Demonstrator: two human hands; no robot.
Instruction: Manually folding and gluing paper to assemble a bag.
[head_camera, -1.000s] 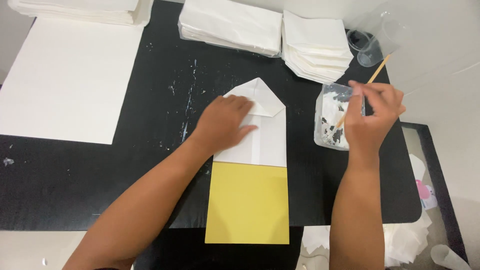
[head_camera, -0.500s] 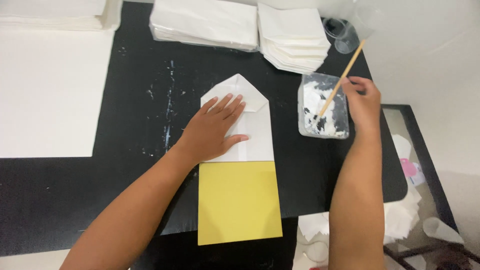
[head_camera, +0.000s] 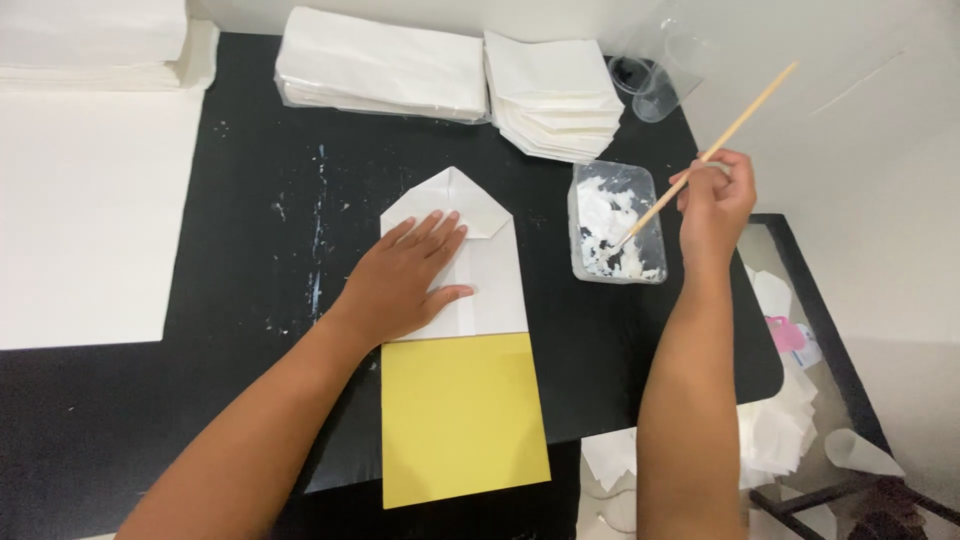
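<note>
My left hand lies flat, fingers spread, on a folded white paper bag whose top end is folded to a point. Under the bag, a yellow sheet sticks out toward me. My right hand grips a thin wooden stick, and the stick's lower tip dips into a clear plastic tub holding white paste. The tub sits just right of the bag on the black table.
Two stacks of folded white paper stand at the table's far edge, with clear plastic cups beside them. A large white sheet covers the left side. Paper scraps lie below the table's right edge.
My right hand has kept the stick in the paste tub, shifting slightly. My left hand stays pressed on the white bag. The view has drifted a little.
</note>
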